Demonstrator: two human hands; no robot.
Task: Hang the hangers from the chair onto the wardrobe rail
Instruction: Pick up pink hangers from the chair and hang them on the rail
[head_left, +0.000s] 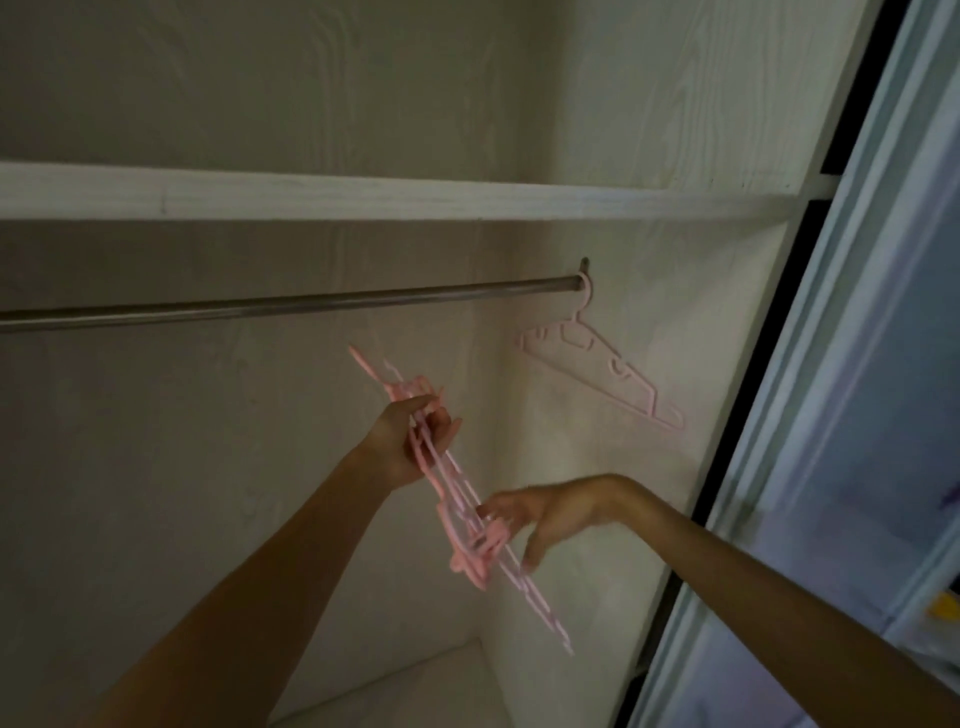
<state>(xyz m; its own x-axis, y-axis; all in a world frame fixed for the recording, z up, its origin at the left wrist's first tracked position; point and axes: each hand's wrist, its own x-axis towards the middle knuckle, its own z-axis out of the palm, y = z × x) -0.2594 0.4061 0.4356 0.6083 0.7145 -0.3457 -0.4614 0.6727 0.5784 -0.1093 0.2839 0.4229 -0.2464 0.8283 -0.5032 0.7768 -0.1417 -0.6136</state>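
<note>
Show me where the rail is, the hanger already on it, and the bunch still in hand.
rail (311, 301), head view, middle of the bar.
hung hanger (597, 358), head view, its body.
bunch of hangers (457, 483), head view, mid-bunch.

I see one pale pink plastic hanger (605, 366) already hooked at the far right end of the metal wardrobe rail (291, 302), lying close against the side wall. A bunch of pink hangers (457, 499) sits tilted below the rail, blurred, well apart from it.
</note>
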